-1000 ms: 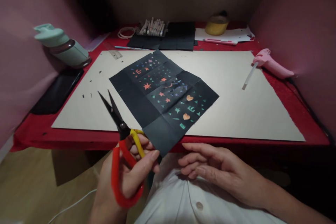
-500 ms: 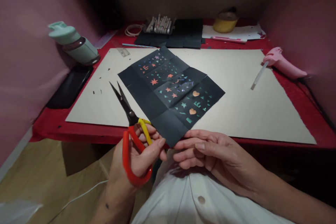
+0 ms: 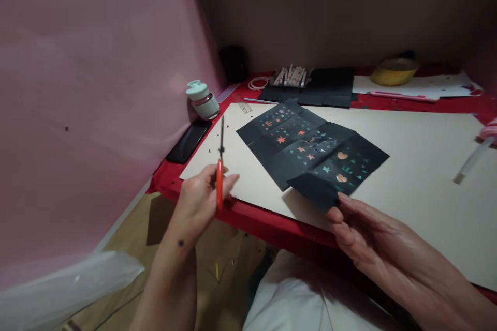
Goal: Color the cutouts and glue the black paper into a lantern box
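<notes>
The left hand [image 3: 200, 199] is wrapping its grip around the red handle of the scissors [image 3: 220, 165], held above the bench's [image 3: 407, 176] near-left edge, their long axis upright, blades pointing away toward the bottle [image 3: 202, 99]. The right hand [image 3: 373, 240] is pinching the near corner of the black paper [image 3: 310, 152], which is lying diagonally on the pale board, open room to its right

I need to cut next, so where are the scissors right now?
In the head view, the scissors are left of centre, held upright in the left hand over the table's red front edge, left of the black paper.
</notes>
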Action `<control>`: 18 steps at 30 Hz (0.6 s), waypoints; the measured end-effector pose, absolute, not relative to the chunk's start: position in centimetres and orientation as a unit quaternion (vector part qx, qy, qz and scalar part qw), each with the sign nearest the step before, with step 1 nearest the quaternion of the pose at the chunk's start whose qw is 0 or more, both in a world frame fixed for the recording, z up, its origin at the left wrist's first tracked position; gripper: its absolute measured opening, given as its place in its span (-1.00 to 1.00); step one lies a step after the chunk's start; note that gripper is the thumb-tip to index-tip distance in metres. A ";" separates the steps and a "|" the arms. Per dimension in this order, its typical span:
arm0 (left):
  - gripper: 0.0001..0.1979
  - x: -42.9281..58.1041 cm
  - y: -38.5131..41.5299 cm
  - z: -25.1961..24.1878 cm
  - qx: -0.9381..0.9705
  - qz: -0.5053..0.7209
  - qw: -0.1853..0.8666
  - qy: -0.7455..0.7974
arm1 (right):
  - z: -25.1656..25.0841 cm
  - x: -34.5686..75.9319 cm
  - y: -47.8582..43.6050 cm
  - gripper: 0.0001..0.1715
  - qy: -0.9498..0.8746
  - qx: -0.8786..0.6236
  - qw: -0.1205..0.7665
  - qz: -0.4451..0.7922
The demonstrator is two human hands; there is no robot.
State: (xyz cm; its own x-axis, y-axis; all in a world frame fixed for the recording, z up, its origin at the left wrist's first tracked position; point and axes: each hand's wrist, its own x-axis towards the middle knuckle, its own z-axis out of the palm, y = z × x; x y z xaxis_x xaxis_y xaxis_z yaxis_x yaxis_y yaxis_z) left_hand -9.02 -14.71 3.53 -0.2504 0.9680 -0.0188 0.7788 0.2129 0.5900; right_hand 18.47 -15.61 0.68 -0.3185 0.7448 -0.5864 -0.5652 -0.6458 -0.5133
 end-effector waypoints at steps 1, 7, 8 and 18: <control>-0.59 -10.0 -13.7 3.8 0.580 0.183 0.136 0.782 | 1.3 18.3 -15.1 -0.71 -0.024 -0.458 0.393 0.797; -0.44 -12.3 -9.3 4.3 0.558 -0.016 0.002 0.830 | 3.4 18.3 -13.4 -0.56 -0.047 -0.534 0.358 0.765; -0.45 -12.4 -8.9 4.3 0.554 -0.021 -0.004 0.832 | 3.2 18.8 -13.3 -0.60 -0.076 -0.534 0.373 0.755; -0.64 -14.1 -7.3 4.8 0.580 0.084 0.048 0.809 | 1.4 25.9 -13.5 -0.52 -0.251 -0.547 0.448 0.662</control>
State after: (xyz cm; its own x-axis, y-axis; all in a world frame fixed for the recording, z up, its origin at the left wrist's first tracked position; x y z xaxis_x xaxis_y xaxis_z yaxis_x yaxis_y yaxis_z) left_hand -14.06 -7.29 4.82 -0.3234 0.9460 0.0198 0.9299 0.3139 0.1918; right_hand 25.94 -13.48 1.45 -0.0016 0.8670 -0.4983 -0.3180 -0.4728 -0.8217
